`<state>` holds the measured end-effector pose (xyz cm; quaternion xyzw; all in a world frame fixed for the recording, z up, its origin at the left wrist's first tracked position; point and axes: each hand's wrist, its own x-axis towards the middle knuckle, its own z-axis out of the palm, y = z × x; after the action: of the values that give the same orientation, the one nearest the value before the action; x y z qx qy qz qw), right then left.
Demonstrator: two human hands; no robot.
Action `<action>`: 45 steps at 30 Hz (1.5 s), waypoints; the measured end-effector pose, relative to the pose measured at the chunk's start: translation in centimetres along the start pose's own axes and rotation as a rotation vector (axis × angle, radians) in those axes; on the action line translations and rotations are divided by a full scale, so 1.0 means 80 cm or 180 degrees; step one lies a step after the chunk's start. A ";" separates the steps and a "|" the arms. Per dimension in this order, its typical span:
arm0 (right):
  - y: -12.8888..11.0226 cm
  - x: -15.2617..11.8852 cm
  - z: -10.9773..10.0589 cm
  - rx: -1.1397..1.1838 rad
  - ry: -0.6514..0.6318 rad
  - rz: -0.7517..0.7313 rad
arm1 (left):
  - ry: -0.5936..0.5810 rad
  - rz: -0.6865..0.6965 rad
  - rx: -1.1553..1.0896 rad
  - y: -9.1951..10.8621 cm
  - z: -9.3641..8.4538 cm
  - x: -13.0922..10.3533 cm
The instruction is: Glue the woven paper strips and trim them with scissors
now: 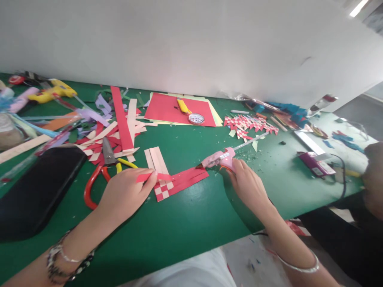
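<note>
My right hand (pixel 247 181) is wrapped round a pink hot glue gun (pixel 226 159), with a clear glue stick poking out of its back. The nozzle is over the right end of red paper strips (pixel 191 181) lying side by side on the table. At their left end, pink strips (pixel 157 157) cross them in a small checkered weave (pixel 163 192). My left hand (pixel 128 191) pinches a short red paper strip (pixel 163 177) between thumb and finger just above the weave. Scissors with red and yellow handles (pixel 95 187) lie partly behind my left hand.
A black case (pixel 42 191) and a heap of paper strips (pixel 122 119) lie on the left, near a yellow glue gun (pixel 54 91). Red sheets (pixel 167 107) carry a yellow cutter (pixel 183 106). Woven checkered pieces (pixel 251 123) are at back right. A person (pixel 372 187) sits at right.
</note>
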<state>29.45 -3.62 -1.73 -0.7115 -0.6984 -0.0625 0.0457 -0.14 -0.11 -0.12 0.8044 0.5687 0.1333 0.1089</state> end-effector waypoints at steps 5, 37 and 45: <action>0.009 0.001 -0.003 -0.0110 -0.0035 0.0167 | -0.0043 -0.0010 0.0005 0.003 -0.001 0.000; -0.146 0.053 -0.041 0.1862 -0.0748 -0.2016 | -0.0051 0.0184 -0.0162 0.002 -0.005 0.000; -0.117 0.068 -0.047 0.2298 -0.0756 -0.1163 | -0.0072 0.0637 0.0030 0.001 0.000 0.000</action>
<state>20.10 1.36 2.60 -0.5166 -0.7906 0.2616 0.1994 -0.09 -0.09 -0.11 0.8591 0.4849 0.1317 0.0977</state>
